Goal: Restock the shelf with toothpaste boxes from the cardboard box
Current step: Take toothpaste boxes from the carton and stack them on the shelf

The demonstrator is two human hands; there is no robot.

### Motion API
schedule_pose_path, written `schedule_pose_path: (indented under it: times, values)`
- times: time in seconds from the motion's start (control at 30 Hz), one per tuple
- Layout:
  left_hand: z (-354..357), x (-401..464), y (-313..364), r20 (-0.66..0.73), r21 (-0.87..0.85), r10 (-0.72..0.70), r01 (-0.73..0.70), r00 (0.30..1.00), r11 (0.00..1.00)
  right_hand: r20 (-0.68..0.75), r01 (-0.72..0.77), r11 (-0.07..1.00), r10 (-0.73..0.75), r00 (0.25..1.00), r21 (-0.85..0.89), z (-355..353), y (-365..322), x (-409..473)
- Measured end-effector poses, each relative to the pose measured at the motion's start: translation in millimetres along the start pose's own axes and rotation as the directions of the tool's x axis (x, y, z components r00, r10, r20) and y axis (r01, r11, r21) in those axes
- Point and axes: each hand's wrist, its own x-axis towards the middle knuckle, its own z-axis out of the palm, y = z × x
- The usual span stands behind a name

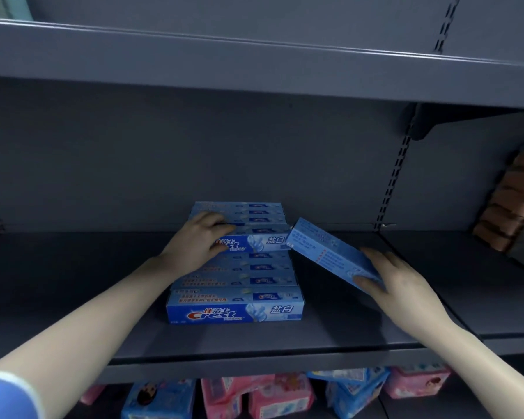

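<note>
Right hand [397, 282] grips tilted toothpaste box [330, 252].

Blue sleeve [3, 397], white-edged cuff.

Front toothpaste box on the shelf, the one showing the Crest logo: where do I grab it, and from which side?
Probably the front toothpaste box is best pinched across its short right end, coming from the right. It lies flat and lengthways along the shelf, its back face tight against the next box, so only its ends and top are free. The right hand already holds a tilted box.
</note>
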Motion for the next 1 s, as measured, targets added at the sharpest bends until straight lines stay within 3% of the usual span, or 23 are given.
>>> schedule_pose_path:
  times: [0.13,0.47,0.6,0.67,0.73,0.87,1.0]
  values:
    - [7,-3,0,-0.036,-0.042,-0.099,0.097,0.994,0.994,0.017,-0.023,1.0,0.023,1.0,-0.017,1,4,1]
    - [18,-3,2,-0.067,-0.025,-0.179,0.178,0.982,0.984,0.042,0.018,1.0,-0.018,0.999,-0.009,6,0,5]
    - [5,-9,7,-0.107,-0.321,-0.272,0.226,0.956,0.92,0.078,0.084,0.996,-0.087,0.993,0.03,3,-16,12]
    - [-9,-13,16,-0.009,-0.488,-0.311,0.267,0.95,0.831,0.107,0.127,0.99,-0.133,0.985,0.056,4,-26,18]
    - [-23,-20,25,0.058,-0.534,-0.253,0.245,0.966,0.809,0.135,0.159,0.985,-0.167,0.977,0.072,6,-36,24]
    - [-36,-32,31,0.172,-0.149,-0.042,0.068,0.984,0.987,0.189,0.235,0.97,-0.244,0.951,0.067,14,-55,35]
    - [-43,-41,29,0.262,-0.012,0.027,-0.025,0.965,1.0,0.244,0.32,0.946,-0.32,0.916,0.038,21,-74,45]
